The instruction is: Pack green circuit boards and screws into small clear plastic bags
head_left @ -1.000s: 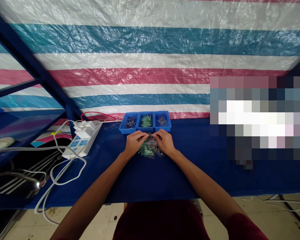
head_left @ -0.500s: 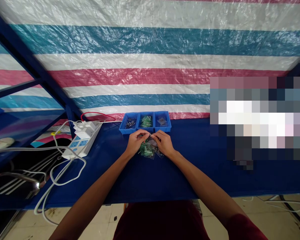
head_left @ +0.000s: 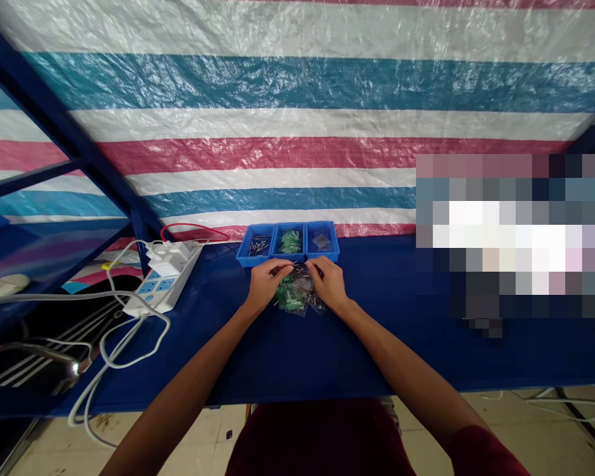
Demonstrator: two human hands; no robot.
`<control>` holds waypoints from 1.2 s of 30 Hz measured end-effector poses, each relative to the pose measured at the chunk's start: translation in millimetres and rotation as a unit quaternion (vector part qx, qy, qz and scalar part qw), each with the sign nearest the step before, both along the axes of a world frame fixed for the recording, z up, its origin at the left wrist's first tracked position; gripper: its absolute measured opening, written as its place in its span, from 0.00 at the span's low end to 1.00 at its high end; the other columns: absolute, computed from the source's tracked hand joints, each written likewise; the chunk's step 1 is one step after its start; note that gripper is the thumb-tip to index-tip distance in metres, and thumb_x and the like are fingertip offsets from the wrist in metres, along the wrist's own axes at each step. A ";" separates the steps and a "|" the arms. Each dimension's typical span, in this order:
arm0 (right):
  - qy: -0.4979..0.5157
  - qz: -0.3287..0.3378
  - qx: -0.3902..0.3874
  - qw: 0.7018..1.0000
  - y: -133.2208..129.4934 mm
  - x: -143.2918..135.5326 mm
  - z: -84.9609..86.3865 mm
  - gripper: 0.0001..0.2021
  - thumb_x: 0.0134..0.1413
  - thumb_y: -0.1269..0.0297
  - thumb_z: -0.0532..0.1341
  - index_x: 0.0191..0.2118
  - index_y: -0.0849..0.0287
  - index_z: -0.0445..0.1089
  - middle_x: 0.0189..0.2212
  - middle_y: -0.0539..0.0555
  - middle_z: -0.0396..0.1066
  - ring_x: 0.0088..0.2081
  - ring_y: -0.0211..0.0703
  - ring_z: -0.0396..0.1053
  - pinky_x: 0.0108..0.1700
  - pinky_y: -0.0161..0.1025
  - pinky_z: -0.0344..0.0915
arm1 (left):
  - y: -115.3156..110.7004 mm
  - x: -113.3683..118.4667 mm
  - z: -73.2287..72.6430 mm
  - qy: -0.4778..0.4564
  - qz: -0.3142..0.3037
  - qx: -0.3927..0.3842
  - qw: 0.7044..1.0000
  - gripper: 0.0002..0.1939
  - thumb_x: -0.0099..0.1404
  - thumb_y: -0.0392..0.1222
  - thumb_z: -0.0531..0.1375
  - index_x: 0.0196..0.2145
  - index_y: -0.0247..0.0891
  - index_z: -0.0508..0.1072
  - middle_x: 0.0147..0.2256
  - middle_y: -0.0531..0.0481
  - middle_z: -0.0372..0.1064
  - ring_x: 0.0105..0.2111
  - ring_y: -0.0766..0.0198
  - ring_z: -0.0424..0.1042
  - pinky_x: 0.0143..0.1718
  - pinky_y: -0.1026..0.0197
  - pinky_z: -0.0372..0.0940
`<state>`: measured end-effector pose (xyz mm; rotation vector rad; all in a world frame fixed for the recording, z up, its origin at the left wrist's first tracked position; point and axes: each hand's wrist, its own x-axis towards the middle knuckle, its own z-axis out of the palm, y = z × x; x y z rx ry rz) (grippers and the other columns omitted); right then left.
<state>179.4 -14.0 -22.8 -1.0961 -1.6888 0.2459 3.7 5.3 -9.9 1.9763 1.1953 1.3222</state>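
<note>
My left hand [head_left: 266, 285] is closed in a pinch, with a small thin metallic piece [head_left: 296, 264] at its fingertips. Close by on the right, my right hand [head_left: 330, 283] has thumb and fingers pressed together; anything between them is too small to make out. Under and between both hands lies a loose pile of green pieces [head_left: 292, 299] and clear plastic bags with small metal pieces among them. Just beyond the hands, three blue bins stand side by side: the left bin [head_left: 246, 259] holds thin metal pieces, the middle bin [head_left: 288, 256] green packets, the right bin [head_left: 330, 255] clear bags.
A white power strip [head_left: 153, 297] with plugged-in adapters [head_left: 168, 256] stands at the left of the blue table [head_left: 297, 370]. White cables [head_left: 106, 357] loop over the table's left edge. A striped plastic sheet [head_left: 297, 155] hangs behind. At the right, an area is pixelated.
My hands have moved slightly apart at the fingertips, from nearly touching to a small gap. The thin metallic piece now shows by the left fingertips. The bins have stayed put.
</note>
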 end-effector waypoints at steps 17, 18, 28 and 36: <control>-0.018 0.064 0.007 0.998 1.3 -2.4 -4.9 0.13 0.63 0.60 0.53 0.35 0.59 0.72 0.29 0.53 0.70 0.31 0.39 0.67 0.34 0.34 0.62 | -3.9 4.0 5.9 -0.118 -0.051 -0.109 0.986 0.15 0.55 0.49 0.64 0.35 0.34 0.75 0.22 0.51 0.71 0.18 0.71 0.61 0.20 0.67 0.57; -0.014 0.061 0.009 0.998 1.4 -2.2 -4.5 0.13 0.63 0.60 0.53 0.35 0.58 0.72 0.29 0.53 0.70 0.31 0.39 0.67 0.35 0.34 0.62 | -2.5 4.2 4.5 -0.136 -0.059 -0.127 0.981 0.15 0.54 0.49 0.65 0.34 0.34 0.76 0.24 0.50 0.72 0.18 0.71 0.61 0.20 0.67 0.57; -0.007 0.036 0.009 0.999 -0.5 -3.0 -1.4 0.14 0.62 0.59 0.54 0.30 0.58 0.71 0.25 0.52 0.70 0.28 0.38 0.66 0.32 0.34 0.61 | 0.8 6.9 -0.2 -0.175 -0.054 -0.149 0.972 0.11 0.53 0.46 0.66 0.30 0.35 0.77 0.28 0.49 0.73 0.20 0.71 0.62 0.24 0.65 0.60; 0.002 0.008 0.007 1.000 -0.3 -0.9 -1.0 0.15 0.62 0.57 0.54 0.28 0.59 0.70 0.23 0.51 0.68 0.25 0.37 0.64 0.30 0.34 0.60 | -2.5 -0.7 3.9 -0.041 -0.026 -0.015 0.999 0.11 0.63 0.46 0.57 0.33 0.37 0.74 0.29 0.49 0.73 0.27 0.65 0.70 0.31 0.63 0.65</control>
